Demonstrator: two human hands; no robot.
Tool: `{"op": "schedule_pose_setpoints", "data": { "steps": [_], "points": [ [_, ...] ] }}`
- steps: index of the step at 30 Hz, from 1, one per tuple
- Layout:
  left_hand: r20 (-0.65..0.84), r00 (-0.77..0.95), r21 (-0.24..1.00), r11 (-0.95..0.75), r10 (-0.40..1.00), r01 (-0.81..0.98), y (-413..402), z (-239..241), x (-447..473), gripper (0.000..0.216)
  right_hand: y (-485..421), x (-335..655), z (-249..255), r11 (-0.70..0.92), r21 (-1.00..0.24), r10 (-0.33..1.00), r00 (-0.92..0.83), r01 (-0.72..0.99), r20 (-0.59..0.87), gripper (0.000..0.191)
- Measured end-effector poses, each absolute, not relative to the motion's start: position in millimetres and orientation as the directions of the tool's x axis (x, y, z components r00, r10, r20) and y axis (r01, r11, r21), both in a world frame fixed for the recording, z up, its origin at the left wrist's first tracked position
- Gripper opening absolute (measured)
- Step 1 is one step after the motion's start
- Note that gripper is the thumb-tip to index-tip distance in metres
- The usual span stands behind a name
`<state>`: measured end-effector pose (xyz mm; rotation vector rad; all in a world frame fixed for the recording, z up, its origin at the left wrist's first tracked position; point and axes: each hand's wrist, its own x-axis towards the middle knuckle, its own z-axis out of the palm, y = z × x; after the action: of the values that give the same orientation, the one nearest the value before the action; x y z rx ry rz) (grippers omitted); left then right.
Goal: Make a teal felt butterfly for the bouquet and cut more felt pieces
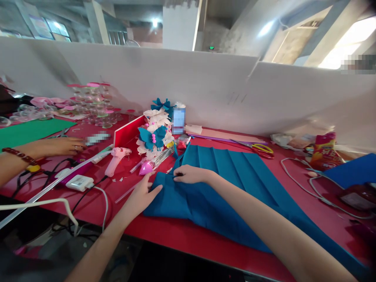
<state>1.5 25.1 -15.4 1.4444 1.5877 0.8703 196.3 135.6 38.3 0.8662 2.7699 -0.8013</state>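
See a red table (pixel 176 234) under a pleated teal sheet (pixel 217 164). Rest right hand (pixel 189 173) on the sheet's left part with curled, nearly closed fingers; cannot tell about any pinched fold. Hold left hand (pixel 143 194) half open at the sheet's left edge, with thumb against it. Find scissors (pixel 264 149) beside the sheet's far right corner, pink glue gun (pixel 112 164) to its left.

the cloth (pixel 229 166) lies on the table (pixel 188 239), scissors (pixel 253 147) behind it, the glue gun (pixel 114 161) to its left.
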Motion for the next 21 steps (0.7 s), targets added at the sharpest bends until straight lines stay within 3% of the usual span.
{"op": "schedule_pose_setpoints", "data": {
  "steps": [3,8,11,15,21],
  "points": [
    [-0.111,-0.052,0.875,0.122,0.992,0.469,16.5,-13.3,-2.1,0.069,134.2,197.9,38.1,0.656,-0.485,0.511,-0.814,0.577,-0.277,0.022],
    [0.041,-0.004,0.852,-0.033,0.999,0.522,9.1,-24.3,-2.3,0.053,128.4,194.9,36.5,0.578,-0.515,0.579,-0.763,0.633,-0.287,0.042],
    [0.109,-0.03,0.748,-0.062,0.994,0.661,7.9,-30.1,-0.2,0.037,127.9,188.5,36.1,0.592,-0.455,0.615,-0.737,0.666,-0.28,0.034],
    [0.144,-0.052,0.688,-0.062,0.988,0.723,7.7,-30.4,3.1,0.034,130.0,181.7,36.0,0.571,-0.445,0.63,-0.716,0.69,-0.302,0.012],
    [0.179,-0.046,0.658,-0.084,0.983,0.748,7.4,-27.1,4.7,0.032,135.0,182.8,34.7,0.578,-0.456,0.559,-0.736,0.676,-0.382,0.033]
  ]
}}
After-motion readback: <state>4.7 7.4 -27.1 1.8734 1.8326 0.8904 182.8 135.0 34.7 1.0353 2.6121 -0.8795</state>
